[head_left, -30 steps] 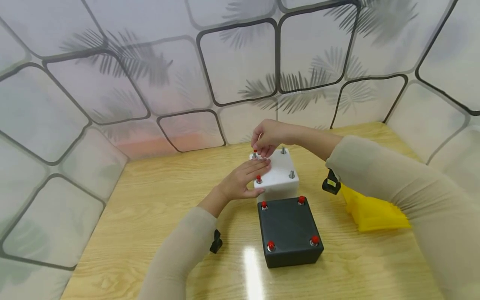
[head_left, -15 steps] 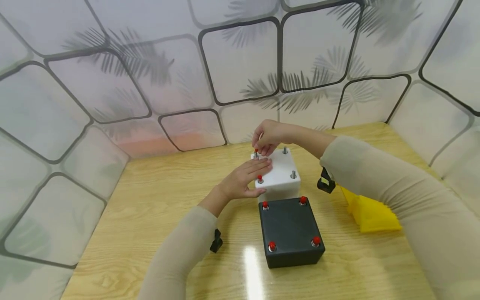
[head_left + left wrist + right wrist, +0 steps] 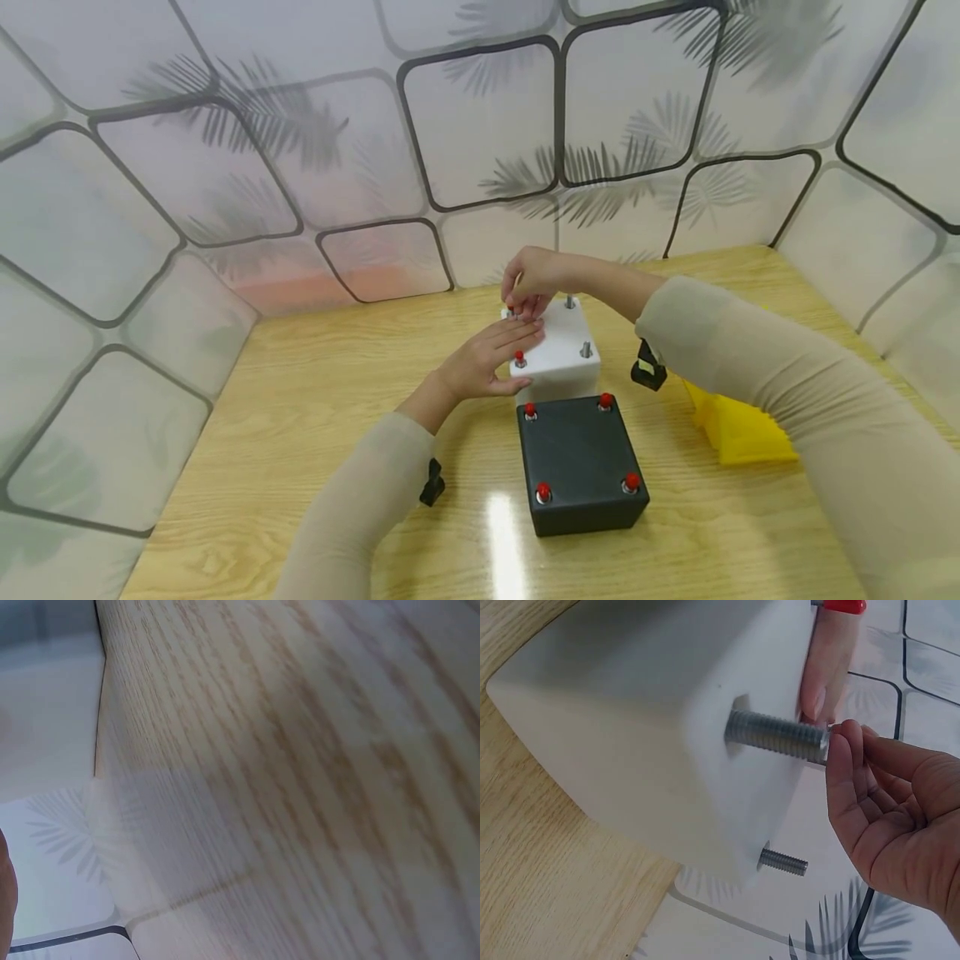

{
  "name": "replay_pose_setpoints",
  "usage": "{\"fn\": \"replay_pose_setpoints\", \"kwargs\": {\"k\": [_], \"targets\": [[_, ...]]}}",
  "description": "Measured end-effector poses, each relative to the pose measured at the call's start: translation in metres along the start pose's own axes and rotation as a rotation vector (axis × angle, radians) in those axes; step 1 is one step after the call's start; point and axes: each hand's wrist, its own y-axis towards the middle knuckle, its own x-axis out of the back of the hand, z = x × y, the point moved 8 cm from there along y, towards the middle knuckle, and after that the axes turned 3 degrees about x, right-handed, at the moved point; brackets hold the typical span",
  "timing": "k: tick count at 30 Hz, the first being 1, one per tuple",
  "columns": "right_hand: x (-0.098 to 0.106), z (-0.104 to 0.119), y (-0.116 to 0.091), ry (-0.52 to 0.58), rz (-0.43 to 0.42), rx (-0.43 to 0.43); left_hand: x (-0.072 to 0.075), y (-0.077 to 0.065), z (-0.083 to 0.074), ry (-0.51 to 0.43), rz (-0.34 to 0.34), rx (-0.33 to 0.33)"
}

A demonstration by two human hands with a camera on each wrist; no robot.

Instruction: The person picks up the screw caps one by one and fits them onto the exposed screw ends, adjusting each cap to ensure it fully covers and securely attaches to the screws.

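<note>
A white box [image 3: 566, 333] stands towards the back of the table, a threaded stud at each top corner. My left hand [image 3: 483, 360] rests with straight fingers across its left side. At the far left corner my right hand [image 3: 534, 282] pinches a small red cap [image 3: 511, 312] at the stud's top; fingers cover most of it. Another red cap [image 3: 519, 356] sits on the near left stud. Bare metal shows on the right-hand studs, near [image 3: 586, 350] and far [image 3: 569, 302]. The right wrist view has a large bare stud [image 3: 776, 735] in front of my curled fingers.
Just in front of the white box is a black box [image 3: 581, 450] with red caps on its corner studs. A yellow, soft-looking item [image 3: 746, 429] lies to the right, partly behind my right sleeve. Patterned fabric walls [image 3: 480, 125] enclose the wooden table [image 3: 315, 375].
My right hand has dropped slightly towards the white box, and the red cap in its fingers sits lower on the far left stud. My left hand has stayed in place.
</note>
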Motion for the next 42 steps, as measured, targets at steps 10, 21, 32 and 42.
{"fn": "replay_pose_setpoints", "kwargs": {"k": [10, 21, 32, 42], "targets": [[-0.001, -0.003, 0.004, -0.042, -0.061, 0.044, -0.002, -0.001, 0.002, 0.004, -0.011, 0.010], [0.005, -0.002, -0.002, -0.109, -0.023, 0.082, -0.001, 0.000, 0.001, -0.003, -0.014, 0.000], [0.016, 0.002, -0.018, -0.140, -0.024, 0.125, -0.001, -0.001, 0.002, -0.004, -0.027, 0.007], [0.019, -0.001, -0.038, -0.169, -0.006, 0.147, 0.000, 0.000, 0.001, -0.005, -0.026, 0.006]]}}
